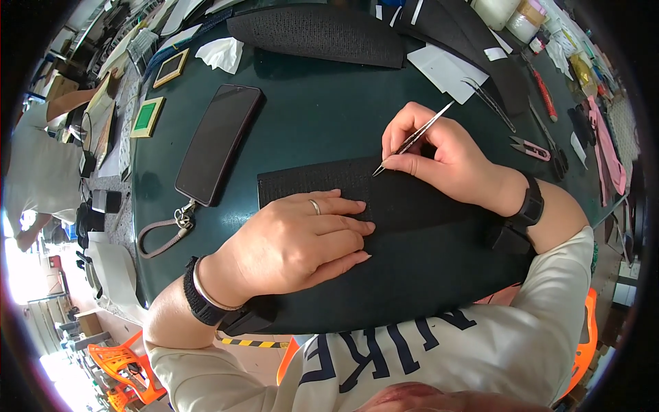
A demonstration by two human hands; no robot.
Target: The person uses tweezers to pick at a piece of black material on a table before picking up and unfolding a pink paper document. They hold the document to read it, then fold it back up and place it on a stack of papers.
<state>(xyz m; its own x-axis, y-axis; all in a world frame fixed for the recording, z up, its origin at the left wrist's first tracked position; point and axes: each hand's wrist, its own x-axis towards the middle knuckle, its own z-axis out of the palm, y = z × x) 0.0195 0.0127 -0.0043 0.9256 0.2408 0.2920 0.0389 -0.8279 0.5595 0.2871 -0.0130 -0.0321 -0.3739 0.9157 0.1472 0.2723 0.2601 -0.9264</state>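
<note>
Right hand (439, 154) is pinching metal tweezers (412, 139) between thumb and fingers, tip touching the black mesh sheet (405, 206). Tweezers' long axis is running diagonally, tip pointing down-left toward the person, back end pointing up-right. Left hand (302, 240) is lying flat, fingers spread narrow, pressing the sheet onto the dark green mat (309, 117). Black phone (218, 141) is sitting just left of the sheet, lanyard attached.

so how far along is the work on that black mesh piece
Laid out: the black mesh sheet lies flat on the green mat. In hand: the left hand presses it down while the right hand sets the tweezers tip on it. How much is left cannot be told.
</note>
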